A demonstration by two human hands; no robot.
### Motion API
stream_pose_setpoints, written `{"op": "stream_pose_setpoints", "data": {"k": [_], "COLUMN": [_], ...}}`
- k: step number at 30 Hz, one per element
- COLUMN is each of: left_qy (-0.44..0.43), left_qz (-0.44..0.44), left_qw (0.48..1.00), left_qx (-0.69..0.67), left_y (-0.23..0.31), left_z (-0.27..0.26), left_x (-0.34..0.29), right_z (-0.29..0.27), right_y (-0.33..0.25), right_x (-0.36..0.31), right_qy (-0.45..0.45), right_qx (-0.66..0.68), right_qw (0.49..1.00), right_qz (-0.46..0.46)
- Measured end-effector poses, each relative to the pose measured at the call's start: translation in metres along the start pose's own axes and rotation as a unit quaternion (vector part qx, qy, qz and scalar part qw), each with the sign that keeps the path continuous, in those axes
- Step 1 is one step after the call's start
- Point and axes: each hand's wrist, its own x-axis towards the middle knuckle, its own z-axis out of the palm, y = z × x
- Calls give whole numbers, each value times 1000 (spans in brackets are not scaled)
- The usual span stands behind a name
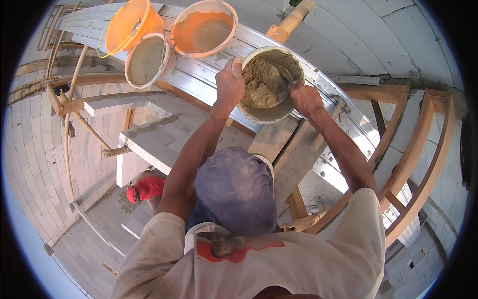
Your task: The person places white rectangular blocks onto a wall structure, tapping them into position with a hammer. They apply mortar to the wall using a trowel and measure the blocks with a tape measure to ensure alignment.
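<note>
A white bucket of wet grey-brown mortar stands tilted toward me on a ribbed metal plank. My left hand is closed on the bucket's left rim. At the opposite side, my right hand makes a fist over the rim, around the handle of a trowel. The grey trowel blade reaches into the mortar and is partly covered by it; the handle is hidden in my fingers.
Left of the mortar stand an orange-lined bucket, a pale bucket of greyish liquid and an orange bucket. Wooden frames rise at right. White blocks lie below the plank. A person in red is lower down.
</note>
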Motion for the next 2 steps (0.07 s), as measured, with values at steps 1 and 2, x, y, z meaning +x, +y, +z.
{"op": "stream_pose_setpoints", "data": {"k": [1,2], "left_qy": [1,9], "left_qz": [3,-15], "left_qw": [1000,1000], "left_qx": [3,-2], "left_y": [-3,-10], "left_z": [1,1], "left_x": [1,2], "right_z": [18,34], "right_y": [-3,-11], "right_x": [13,15], "right_qy": [-62,-4], "right_qx": [14,33], "right_qw": [998,999], "right_qz": [-27,-11]}}
